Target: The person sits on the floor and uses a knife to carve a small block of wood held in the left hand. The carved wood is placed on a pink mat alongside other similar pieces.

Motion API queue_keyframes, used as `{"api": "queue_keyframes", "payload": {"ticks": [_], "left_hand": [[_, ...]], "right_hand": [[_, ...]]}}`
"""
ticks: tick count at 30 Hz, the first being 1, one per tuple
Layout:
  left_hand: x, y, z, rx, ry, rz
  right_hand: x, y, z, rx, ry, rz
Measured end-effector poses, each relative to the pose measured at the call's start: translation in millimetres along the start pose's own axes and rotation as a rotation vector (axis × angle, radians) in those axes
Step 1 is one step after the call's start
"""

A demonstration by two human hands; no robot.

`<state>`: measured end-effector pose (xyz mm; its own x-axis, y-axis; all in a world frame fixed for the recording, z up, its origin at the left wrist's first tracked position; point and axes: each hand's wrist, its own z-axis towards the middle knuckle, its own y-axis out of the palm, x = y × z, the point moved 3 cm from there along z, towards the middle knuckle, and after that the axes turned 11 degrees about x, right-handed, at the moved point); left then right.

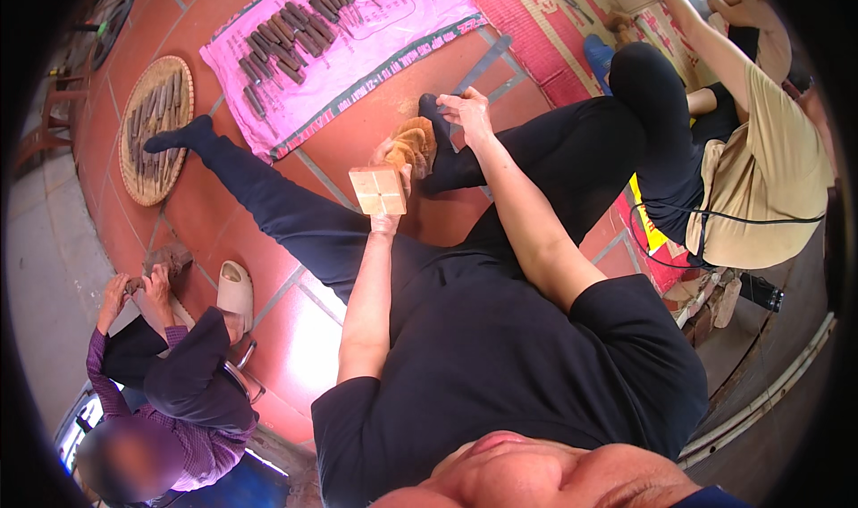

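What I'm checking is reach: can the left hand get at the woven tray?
Probably not: the left hand holds a wooden block, and the tray lies out by the left foot.

- The wooden block was pale tan, crossed by lighter lines.
- The far sheet was pink, edged dark green.
- The floor tiles were terracotta, pale lines between.
- The near shirt was black.
- The left person's shirt was purple, finely patterned.
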<state>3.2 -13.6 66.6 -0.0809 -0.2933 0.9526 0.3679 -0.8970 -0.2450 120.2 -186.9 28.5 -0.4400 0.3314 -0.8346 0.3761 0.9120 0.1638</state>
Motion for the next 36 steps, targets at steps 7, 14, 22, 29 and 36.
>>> {"api": "queue_keyframes", "payload": {"ticks": [7, 14, 22, 29, 36], "left_hand": [[2.2, -1.9, 1.7, 0.037, 0.036, 0.018], [1.1, -6.0, 2.9, 0.020, -0.026, 0.013], [-4.0, -4.9, 4.0, 0.031, -0.084, -0.002], [-14.7, -6.5, 2.0, 0.028, -0.127, -0.024], [1.5, -6.4, 5.5, 0.028, -0.101, 0.036]], "right_hand": [[12.0, 10.1, -5.1, -0.178, 0.068, -0.120], [8.9, -1.6, 4.2, 0.007, 0.021, 0.011], [29.5, 10.1, -2.6, -0.121, 0.028, -0.090], [23.7, 3.4, 4.4, -0.009, 0.029, 0.084], [32.2, 12.9, -5.0, -0.036, -0.030, 0.038]]}}
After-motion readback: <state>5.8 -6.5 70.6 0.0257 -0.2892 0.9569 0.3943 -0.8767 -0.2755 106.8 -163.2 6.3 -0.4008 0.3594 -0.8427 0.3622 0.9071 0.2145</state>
